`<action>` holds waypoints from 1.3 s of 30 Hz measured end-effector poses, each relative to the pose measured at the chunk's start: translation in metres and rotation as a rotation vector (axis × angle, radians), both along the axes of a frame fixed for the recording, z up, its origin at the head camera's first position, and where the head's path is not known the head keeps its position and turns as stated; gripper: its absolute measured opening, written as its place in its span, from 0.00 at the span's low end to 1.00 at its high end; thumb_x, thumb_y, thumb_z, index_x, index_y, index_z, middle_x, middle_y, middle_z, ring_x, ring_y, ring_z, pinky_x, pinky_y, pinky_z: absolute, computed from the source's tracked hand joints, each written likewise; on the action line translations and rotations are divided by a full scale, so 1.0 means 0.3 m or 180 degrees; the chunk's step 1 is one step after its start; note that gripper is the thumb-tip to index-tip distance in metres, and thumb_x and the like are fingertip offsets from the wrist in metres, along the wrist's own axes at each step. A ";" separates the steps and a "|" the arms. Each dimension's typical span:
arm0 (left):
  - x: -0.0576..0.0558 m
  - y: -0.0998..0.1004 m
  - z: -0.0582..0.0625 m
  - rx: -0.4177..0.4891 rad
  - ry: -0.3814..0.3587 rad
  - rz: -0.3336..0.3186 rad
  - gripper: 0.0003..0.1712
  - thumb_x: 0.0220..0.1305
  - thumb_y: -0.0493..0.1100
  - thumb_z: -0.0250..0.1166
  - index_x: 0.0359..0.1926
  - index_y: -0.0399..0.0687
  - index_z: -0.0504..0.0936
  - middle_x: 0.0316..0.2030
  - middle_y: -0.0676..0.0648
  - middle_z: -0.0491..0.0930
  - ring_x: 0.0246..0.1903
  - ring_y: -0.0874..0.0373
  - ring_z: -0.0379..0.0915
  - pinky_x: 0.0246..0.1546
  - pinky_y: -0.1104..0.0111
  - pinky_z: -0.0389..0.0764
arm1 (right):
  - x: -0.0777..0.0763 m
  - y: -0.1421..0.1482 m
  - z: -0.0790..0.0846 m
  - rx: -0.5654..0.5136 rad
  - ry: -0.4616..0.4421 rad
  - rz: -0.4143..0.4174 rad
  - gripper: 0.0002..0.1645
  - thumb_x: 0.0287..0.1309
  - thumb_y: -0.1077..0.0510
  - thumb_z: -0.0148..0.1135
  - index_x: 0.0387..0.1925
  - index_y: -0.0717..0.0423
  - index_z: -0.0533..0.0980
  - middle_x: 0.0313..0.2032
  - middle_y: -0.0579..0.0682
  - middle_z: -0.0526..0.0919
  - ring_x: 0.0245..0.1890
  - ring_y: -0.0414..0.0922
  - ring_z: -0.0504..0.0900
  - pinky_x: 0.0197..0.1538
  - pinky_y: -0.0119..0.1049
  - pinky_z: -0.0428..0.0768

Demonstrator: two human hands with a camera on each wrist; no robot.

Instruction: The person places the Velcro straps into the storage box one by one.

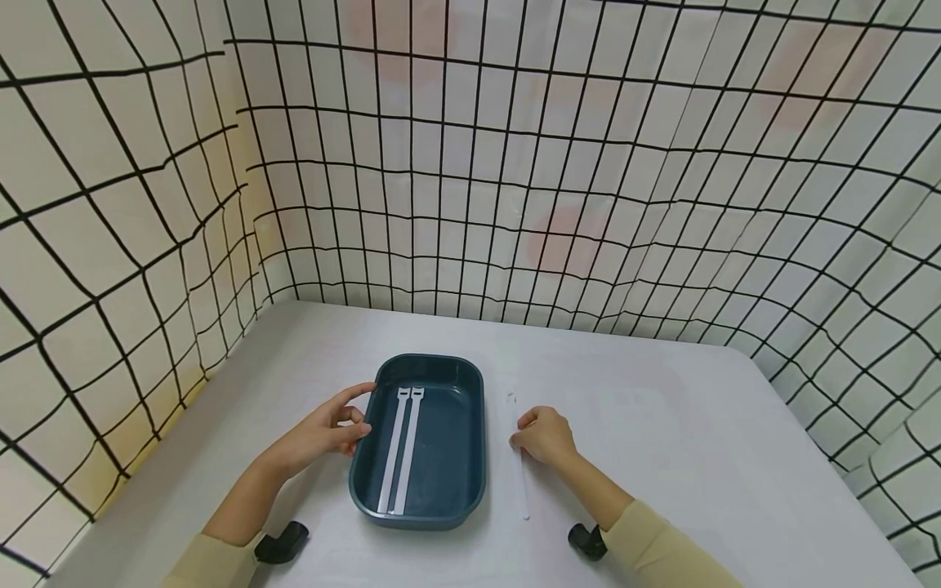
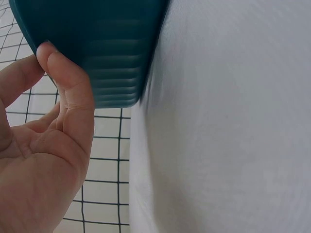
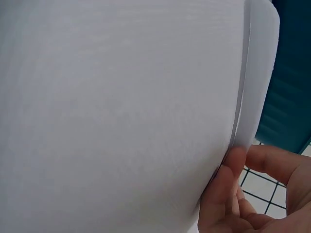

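Note:
A dark teal rectangular tray [image 1: 448, 441] sits on the white table, with two white cable straps [image 1: 408, 449] lying lengthwise side by side along its left half. Their slotted heads point to the far end. My left hand [image 1: 331, 429] holds the tray's left rim, thumb over the edge and fingers against the outer wall [image 2: 116, 73]. To the right of the tray, my right hand [image 1: 546, 434] pinches another white strap [image 3: 257, 63] between thumb and fingers. That strap's rounded end extends toward the near side, low over the table; the fingers partly hide its far part.
Black wire mesh [image 1: 463, 163] walls in the white table [image 1: 662, 457] at the back and both sides. A black wrist device [image 1: 283, 543] shows by the left sleeve, and another [image 1: 588, 541] by the right sleeve.

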State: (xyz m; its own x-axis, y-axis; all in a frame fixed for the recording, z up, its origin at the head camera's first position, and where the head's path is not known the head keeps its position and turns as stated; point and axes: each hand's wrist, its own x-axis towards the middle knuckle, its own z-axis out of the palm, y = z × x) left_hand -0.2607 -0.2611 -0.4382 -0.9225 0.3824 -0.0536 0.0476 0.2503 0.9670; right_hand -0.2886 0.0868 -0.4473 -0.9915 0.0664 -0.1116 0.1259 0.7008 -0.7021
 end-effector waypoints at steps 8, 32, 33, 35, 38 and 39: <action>0.002 0.003 0.002 0.0008 -0.0039 0.0016 0.40 0.68 0.40 0.61 0.75 0.44 0.51 0.36 0.41 0.71 0.29 0.52 0.73 0.36 0.63 0.80 | 0.002 0.001 0.000 -0.0297 -0.0126 -0.0037 0.08 0.46 0.66 0.68 0.29 0.63 0.76 0.17 0.49 0.78 0.14 0.40 0.76 0.19 0.30 0.75; 0.000 0.001 -0.005 0.0027 -0.0009 -0.0013 0.40 0.68 0.40 0.61 0.75 0.44 0.51 0.36 0.41 0.71 0.29 0.52 0.73 0.35 0.63 0.80 | 0.013 0.019 0.071 -0.1313 -0.0265 -0.0166 0.12 0.52 0.65 0.68 0.38 0.66 0.77 0.26 0.52 0.81 0.17 0.41 0.78 0.23 0.32 0.80; 0.001 0.000 -0.004 0.0031 0.0002 -0.0024 0.40 0.68 0.40 0.61 0.75 0.43 0.51 0.36 0.41 0.71 0.29 0.52 0.73 0.35 0.63 0.80 | 0.015 0.018 0.077 -0.1346 -0.0272 -0.0152 0.12 0.52 0.65 0.68 0.38 0.67 0.77 0.26 0.52 0.81 0.17 0.41 0.79 0.24 0.33 0.80; 0.000 -0.001 -0.004 0.0032 0.0031 -0.0051 0.40 0.69 0.40 0.60 0.75 0.42 0.50 0.36 0.40 0.71 0.29 0.51 0.73 0.35 0.63 0.80 | 0.020 0.016 0.088 -0.1418 -0.0295 -0.0126 0.13 0.53 0.64 0.68 0.39 0.67 0.77 0.26 0.52 0.82 0.17 0.41 0.79 0.24 0.33 0.80; -0.001 0.000 -0.006 0.0020 0.0014 -0.0023 0.40 0.68 0.40 0.61 0.75 0.43 0.51 0.36 0.41 0.71 0.29 0.51 0.73 0.35 0.63 0.80 | 0.026 0.012 0.102 -0.1531 -0.0335 -0.0097 0.14 0.53 0.64 0.69 0.41 0.67 0.77 0.27 0.54 0.82 0.17 0.41 0.79 0.25 0.32 0.81; -0.002 0.000 -0.008 0.0013 0.0007 -0.0013 0.40 0.68 0.40 0.61 0.75 0.43 0.51 0.36 0.41 0.71 0.29 0.51 0.73 0.35 0.63 0.80 | 0.029 0.010 0.107 -0.1564 -0.0342 -0.0091 0.15 0.53 0.64 0.69 0.42 0.68 0.77 0.28 0.54 0.83 0.17 0.41 0.79 0.25 0.32 0.81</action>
State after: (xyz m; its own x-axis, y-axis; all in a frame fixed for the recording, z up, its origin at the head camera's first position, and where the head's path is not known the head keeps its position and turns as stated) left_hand -0.2613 -0.2611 -0.4405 -0.9210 0.3865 -0.0499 0.0509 0.2463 0.9679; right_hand -0.2799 0.0900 -0.4151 -0.9713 0.0073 -0.2379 0.2300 0.2858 -0.9303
